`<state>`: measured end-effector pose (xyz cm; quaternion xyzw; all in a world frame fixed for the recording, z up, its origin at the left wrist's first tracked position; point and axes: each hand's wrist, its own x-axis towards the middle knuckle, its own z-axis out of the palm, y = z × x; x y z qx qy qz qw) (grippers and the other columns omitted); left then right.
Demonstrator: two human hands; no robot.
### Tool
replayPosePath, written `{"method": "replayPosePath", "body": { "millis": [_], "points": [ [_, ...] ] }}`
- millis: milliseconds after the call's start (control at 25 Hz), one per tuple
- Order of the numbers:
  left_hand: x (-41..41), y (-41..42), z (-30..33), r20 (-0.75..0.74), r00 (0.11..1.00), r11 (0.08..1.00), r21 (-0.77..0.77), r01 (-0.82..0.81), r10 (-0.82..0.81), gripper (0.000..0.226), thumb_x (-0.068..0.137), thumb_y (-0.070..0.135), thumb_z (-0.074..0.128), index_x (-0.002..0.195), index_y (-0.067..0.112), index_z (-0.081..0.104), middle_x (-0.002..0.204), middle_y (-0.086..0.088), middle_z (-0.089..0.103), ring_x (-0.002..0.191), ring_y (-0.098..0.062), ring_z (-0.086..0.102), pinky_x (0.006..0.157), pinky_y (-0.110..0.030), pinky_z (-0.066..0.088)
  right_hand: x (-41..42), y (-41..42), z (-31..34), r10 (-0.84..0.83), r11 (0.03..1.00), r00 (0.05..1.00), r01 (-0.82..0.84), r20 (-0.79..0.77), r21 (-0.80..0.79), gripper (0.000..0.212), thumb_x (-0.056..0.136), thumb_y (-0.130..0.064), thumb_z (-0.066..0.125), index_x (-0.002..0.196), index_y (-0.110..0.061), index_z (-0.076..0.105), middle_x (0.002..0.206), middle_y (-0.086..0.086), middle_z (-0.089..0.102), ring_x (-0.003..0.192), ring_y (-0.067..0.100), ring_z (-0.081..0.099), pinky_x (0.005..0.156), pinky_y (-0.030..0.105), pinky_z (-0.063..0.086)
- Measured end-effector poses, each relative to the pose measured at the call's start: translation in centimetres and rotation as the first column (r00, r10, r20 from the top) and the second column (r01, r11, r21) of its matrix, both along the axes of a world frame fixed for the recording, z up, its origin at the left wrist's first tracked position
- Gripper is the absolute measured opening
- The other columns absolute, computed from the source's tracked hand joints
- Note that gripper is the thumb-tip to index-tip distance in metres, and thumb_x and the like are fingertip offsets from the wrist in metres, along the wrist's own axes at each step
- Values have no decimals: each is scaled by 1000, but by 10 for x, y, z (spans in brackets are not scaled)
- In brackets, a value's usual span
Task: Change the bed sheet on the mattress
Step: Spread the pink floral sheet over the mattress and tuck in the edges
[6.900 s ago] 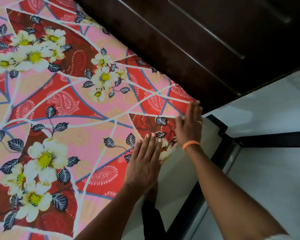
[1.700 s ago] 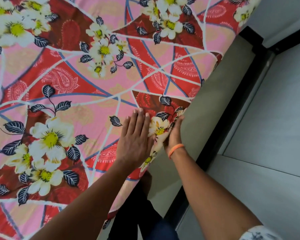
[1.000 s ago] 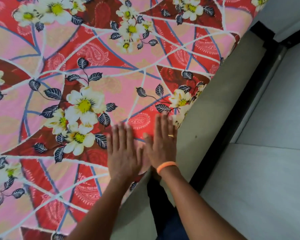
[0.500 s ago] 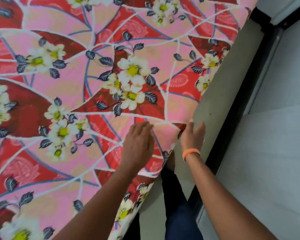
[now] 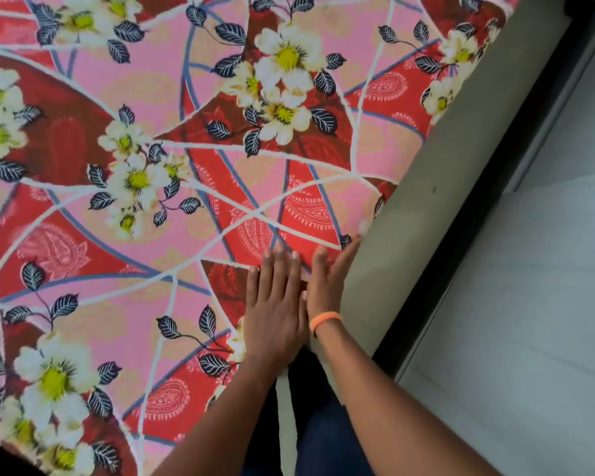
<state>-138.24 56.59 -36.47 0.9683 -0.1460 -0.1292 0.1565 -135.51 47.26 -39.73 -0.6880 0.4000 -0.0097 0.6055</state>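
A pink and red floral bed sheet lies spread flat over the mattress and fills most of the view. Its edge runs diagonally down the right side of the mattress. My left hand rests palm down on the sheet near that edge, fingers straight and close together. My right hand, with an orange band on the wrist, lies flat beside it right at the sheet's edge, fingers pointing up along the edge. Neither hand holds any cloth.
A grey-beige bed side panel runs along the sheet's edge, then a black frame strip. Pale floor tiles lie to the right. My legs in dark trousers stand against the bed.
Half a second ago both hands pinched the sheet's edge; now they lie flat side by side on it. My view has shifted further along the bed's edge.
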Motion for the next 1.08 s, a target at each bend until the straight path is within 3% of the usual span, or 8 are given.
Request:
{"method": "replayPosePath", "body": {
  "millis": [80,200,400,560,680,920,1000,1080],
  "points": [
    [-16,-4,1,-2,999,999,-26,39,-39,59,100,35,30,155,15,25,163,-11,13,152,-28,6,121,-51,13,-25,1,7,-101,759,993,112,-53,641,87,87,-77,39,149,-16,35,148,13,46,134,23,48,115,46,34],
    [-28,4,9,10,994,984,-140,108,-108,53,99,32,37,149,14,40,160,-10,26,150,-27,18,118,-50,22,-43,-6,22,-25,654,965,215,-263,726,81,90,-74,25,137,-13,53,135,9,60,119,19,61,98,32,48],
    [-8,40,22,68,987,962,-239,-128,148,50,98,27,47,144,7,44,154,-14,37,144,-29,31,116,-46,29,2,8,57,-85,950,995,65,-51,-307,80,93,-64,39,151,-10,29,154,11,34,136,15,37,110,38,38],
    [-29,104,-2,123,971,977,-81,-196,205,58,100,30,31,153,8,26,161,-18,19,150,-31,14,119,-51,20,3,89,54,652,426,734,-564,-193,-707,71,98,-56,34,155,-14,22,164,10,11,151,23,8,122,47,9],
    [-87,161,-20,102,982,985,52,-163,158,61,101,36,27,155,9,22,162,-18,13,151,-31,9,119,-54,17,-62,126,12,580,77,662,-625,-475,-777,69,99,-56,29,155,-16,23,164,9,13,151,27,8,119,56,8],
    [-226,226,-14,34,997,993,91,-77,74,67,100,45,35,156,13,18,163,-15,9,151,-31,7,120,-52,15,-210,179,-5,451,713,862,-504,-232,-488,69,99,-51,24,155,-24,-7,163,-1,-8,150,9,-9,122,28,2],
    [-257,236,-13,-8,996,993,84,-85,86,68,99,43,42,156,14,19,164,-14,7,151,-31,6,120,-52,14,-240,214,13,234,972,962,-237,-138,-3,59,104,-51,23,156,-30,6,162,3,21,146,13,28,118,41,29],
    [-279,237,-9,-56,976,977,29,-210,211,69,100,42,41,157,15,12,164,-14,-1,152,-30,0,121,-51,8,-253,240,36,-12,924,987,71,-159,376,38,108,-38,22,134,-20,44,126,4,62,107,8,66,89,31,55]
  ]
}}
